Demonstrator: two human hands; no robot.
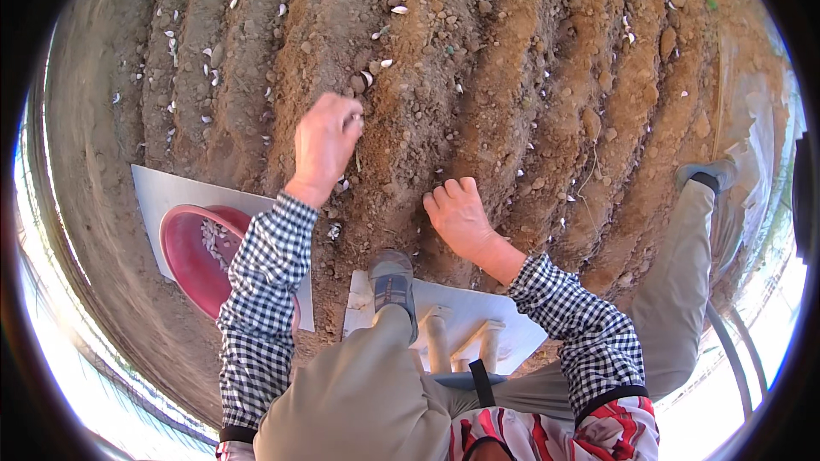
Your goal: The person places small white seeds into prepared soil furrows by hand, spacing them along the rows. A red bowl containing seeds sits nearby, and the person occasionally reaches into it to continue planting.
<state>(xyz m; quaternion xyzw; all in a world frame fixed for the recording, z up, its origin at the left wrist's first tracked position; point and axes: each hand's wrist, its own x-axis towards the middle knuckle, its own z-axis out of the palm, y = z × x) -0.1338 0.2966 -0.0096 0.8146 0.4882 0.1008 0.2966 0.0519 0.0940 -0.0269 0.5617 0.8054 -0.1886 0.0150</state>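
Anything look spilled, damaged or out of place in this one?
Nothing looks clearly damaged or spilled. Pale cloves lie mostly in lines along the ridged soil, and more show inside the red bowl. The one untidy spot is a crumpled pale sheet near the shoe at the right.

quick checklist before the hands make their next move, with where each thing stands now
1. Red bowl holds pale cloves: ok, some show inside.
2. Bowl supported: ok, it appears to sit on a white panel.
3. Full view into the bowl: not ok, the checked left sleeve covers part of it.
4. Left hand holding a clove: cannot tell, its fingers are curled.
5. Right hand empty: cannot tell, its fingers are bent over the soil.
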